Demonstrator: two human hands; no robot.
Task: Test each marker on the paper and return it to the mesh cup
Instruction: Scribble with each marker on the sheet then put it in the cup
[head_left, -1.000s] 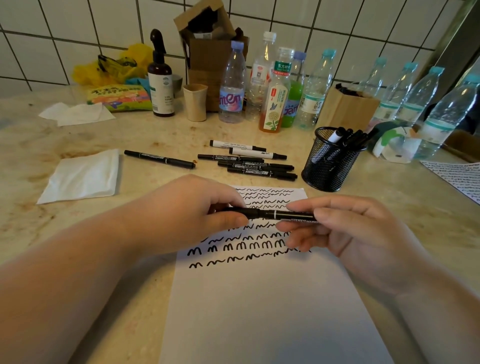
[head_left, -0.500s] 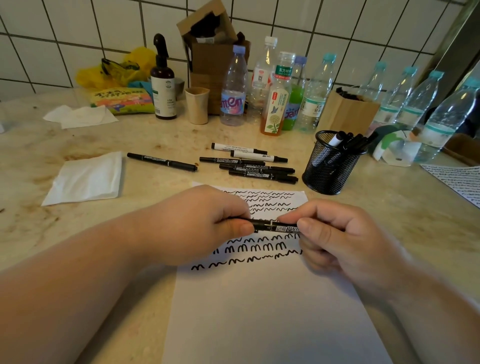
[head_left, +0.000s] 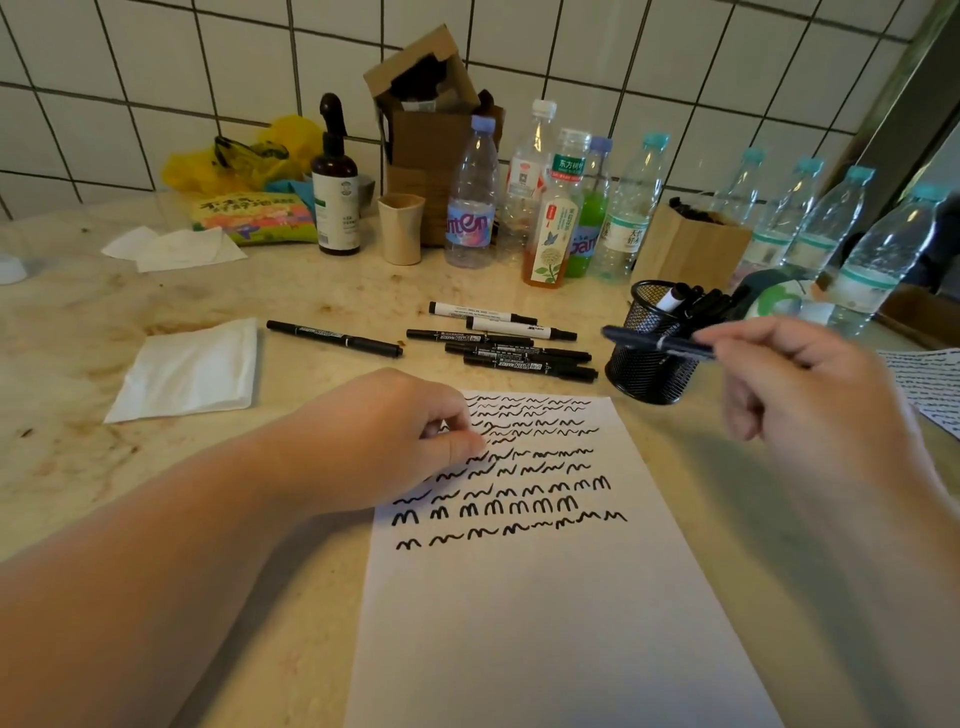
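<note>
My right hand (head_left: 810, 395) pinches a capped black marker (head_left: 657, 343), blurred and held level in the air just in front of the black mesh cup (head_left: 649, 376). Several markers stand in the cup. My left hand (head_left: 384, 441) rests on the upper left corner of the white paper (head_left: 545, 623), its fingers loosely curled and holding nothing. Rows of black squiggles cover the top part of the paper. Several loose markers (head_left: 514, 348) lie in a bunch behind the paper, and one more marker (head_left: 335, 339) lies apart to the left.
A folded tissue (head_left: 192, 369) lies at the left. Along the tiled wall stand a row of bottles (head_left: 556, 218), a brown pump bottle (head_left: 336, 202), a beige cup (head_left: 400, 228) and cardboard boxes (head_left: 691, 249). A second scribbled sheet (head_left: 930, 384) lies at the right edge.
My left hand let go of the marker and stayed on the paper. My right hand carried the marker up and to the right, as far as the mesh cup.
</note>
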